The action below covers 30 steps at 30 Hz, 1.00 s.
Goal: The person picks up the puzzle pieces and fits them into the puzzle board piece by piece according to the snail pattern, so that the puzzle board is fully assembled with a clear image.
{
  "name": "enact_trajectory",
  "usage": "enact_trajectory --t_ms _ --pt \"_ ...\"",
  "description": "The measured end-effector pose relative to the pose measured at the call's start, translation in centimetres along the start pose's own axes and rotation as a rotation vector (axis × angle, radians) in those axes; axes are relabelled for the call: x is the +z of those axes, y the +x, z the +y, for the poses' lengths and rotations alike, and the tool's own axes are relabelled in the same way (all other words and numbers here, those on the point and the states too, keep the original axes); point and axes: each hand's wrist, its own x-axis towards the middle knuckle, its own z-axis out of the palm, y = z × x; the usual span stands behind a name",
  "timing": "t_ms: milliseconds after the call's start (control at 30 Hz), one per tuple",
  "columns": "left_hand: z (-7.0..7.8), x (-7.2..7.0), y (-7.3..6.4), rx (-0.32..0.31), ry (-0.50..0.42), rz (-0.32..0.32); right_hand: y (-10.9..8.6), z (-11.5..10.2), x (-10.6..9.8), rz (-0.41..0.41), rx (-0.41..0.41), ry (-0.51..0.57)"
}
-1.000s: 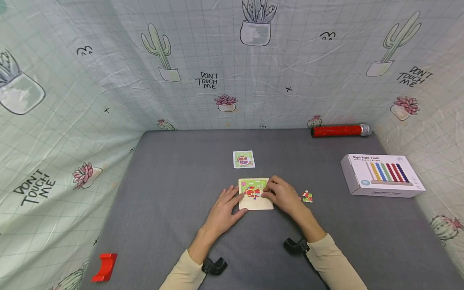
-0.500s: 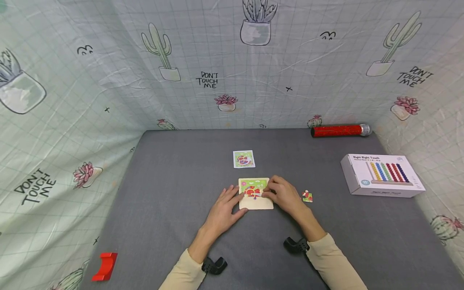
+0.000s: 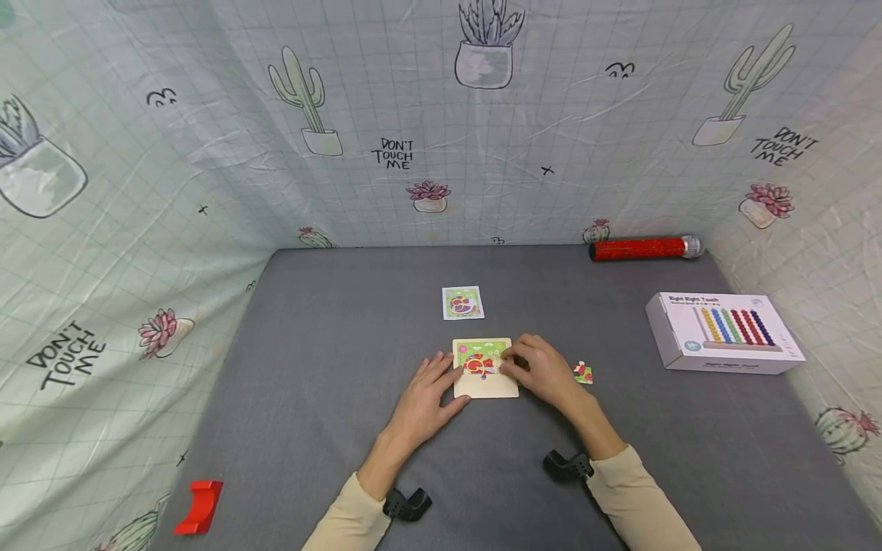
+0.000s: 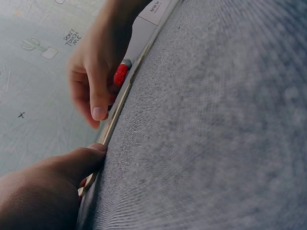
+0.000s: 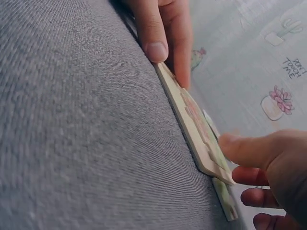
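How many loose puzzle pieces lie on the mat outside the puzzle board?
1. A small loose puzzle piece lies on the grey mat just right of the right hand, apart from the puzzle board. Others may be hidden under the hands.

Bare grey mat (image 3: 331, 398) lies open left of the puzzle board (image 3: 485, 368), while a loose puzzle piece (image 3: 583, 373) sits just right of the right hand (image 3: 544, 371) and a picture card (image 3: 462, 302) lies beyond the board.
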Motion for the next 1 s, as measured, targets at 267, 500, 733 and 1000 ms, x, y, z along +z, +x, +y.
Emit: enact_trajectory --t_ms 267,500,733,1000 --pt "0.1 -0.1 0.0 -0.010 0.004 -0.011 -0.7 0.3 -1.0 -0.044 0.033 0.010" --pt "0.1 -0.1 0.0 -0.011 0.003 -0.001 -1.4 0.4 -1.6 -0.072 0.057 -0.011" --pt "0.1 0.0 -0.1 -0.011 -0.005 -0.001 -2.2 0.8 -1.9 -0.098 0.067 -0.020" --pt "0.1 -0.1 -0.1 -0.014 -0.005 0.001 -2.5 0.9 -2.0 -0.132 0.061 -0.037"
